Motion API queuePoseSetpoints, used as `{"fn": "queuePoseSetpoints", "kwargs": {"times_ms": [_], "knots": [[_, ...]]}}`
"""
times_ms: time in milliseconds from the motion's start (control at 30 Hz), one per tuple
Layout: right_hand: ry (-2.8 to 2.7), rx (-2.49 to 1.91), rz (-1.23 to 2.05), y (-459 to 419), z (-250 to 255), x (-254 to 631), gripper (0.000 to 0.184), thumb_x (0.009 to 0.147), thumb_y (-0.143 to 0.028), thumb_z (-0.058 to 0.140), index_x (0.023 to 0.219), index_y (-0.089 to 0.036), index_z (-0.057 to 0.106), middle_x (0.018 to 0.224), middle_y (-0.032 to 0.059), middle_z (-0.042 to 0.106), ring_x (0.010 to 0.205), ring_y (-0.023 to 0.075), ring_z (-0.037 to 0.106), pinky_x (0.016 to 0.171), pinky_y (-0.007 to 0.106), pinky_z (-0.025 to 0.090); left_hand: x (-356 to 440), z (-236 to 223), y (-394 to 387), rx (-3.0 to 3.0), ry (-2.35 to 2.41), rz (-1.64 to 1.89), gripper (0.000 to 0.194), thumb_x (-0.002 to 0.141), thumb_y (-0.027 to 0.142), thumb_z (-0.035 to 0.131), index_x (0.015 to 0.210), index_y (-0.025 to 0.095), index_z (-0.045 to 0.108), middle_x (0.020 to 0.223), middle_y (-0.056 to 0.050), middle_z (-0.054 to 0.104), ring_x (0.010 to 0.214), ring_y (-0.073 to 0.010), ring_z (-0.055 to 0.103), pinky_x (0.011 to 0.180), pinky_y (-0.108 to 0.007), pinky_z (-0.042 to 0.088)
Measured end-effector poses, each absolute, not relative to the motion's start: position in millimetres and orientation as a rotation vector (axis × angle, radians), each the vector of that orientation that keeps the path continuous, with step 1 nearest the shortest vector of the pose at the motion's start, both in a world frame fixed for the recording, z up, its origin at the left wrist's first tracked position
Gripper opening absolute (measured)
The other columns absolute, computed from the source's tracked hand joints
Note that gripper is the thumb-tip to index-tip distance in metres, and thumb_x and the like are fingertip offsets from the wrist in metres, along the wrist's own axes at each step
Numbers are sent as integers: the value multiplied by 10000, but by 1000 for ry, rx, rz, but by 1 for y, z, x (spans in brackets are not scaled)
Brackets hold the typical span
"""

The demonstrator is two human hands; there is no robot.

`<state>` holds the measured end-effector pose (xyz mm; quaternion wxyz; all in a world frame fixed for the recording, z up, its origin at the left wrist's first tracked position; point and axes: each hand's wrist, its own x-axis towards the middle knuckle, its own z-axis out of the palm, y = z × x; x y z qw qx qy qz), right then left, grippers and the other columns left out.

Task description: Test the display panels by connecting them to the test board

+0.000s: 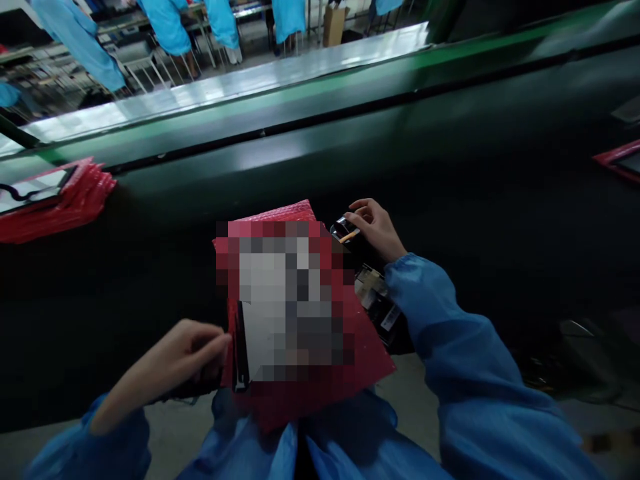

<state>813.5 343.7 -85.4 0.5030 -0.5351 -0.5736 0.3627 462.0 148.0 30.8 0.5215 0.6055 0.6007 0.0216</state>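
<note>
A red bubble-wrap sheet or pouch (367,373) lies tilted in front of my body on the dark surface. On it rests a flat panel (263,333) with a pale face and a dark left edge; blurred blocks hide most of it. My left hand (193,350) is closed beside that left edge, its fingertips at the red wrap, and whatever they hold is hidden. Beyond the right side of the wrap, my right hand (377,230) has thumb and fingers closed at a small shiny dark part with an orange strip (344,230).
Small dark and metallic parts (377,300) sit under my right forearm. A stack of red bubble-wrap pouches (75,207) with a panel on top is at the left. Another red-wrapped panel (623,160) shows at the right edge. People in blue smocks (167,27) are beyond the green-edged line.
</note>
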Motion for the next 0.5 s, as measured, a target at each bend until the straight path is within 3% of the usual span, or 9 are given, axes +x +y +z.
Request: {"fn": "queuePoseSetpoints", "kwargs": {"times_ms": [200, 333, 500], "knots": [[-1286, -1298, 978, 349, -94, 813, 277, 703, -363, 696, 894, -225, 551, 721, -20, 540, 670, 155, 547, 589, 283, 464, 477, -9, 88, 891, 1283, 40, 545, 820, 676, 602, 904, 145, 691, 785, -73, 710, 613, -145, 634, 494, -204, 433], [-1254, -1294, 947, 347, -96, 810, 278, 713, -356, 686, 919, -223, 554, 752, -14, 556, 686, 152, 559, 588, 279, 474, 499, -34, 72, 830, 1294, 286, 567, 789, 701, 618, 748, 136, 602, 616, -58, 667, 405, -90, 494, 388, -199, 311], [-1268, -1272, 905, 349, -101, 812, 318, 722, -408, 661, 948, -215, 548, 771, 5, 580, 689, 158, 563, 568, 272, 438, 492, -38, 60, 918, 1504, 599, 476, 782, 604, 686, 665, 153, 591, 437, 26, 492, 359, -72, 410, 384, -189, 263]]}}
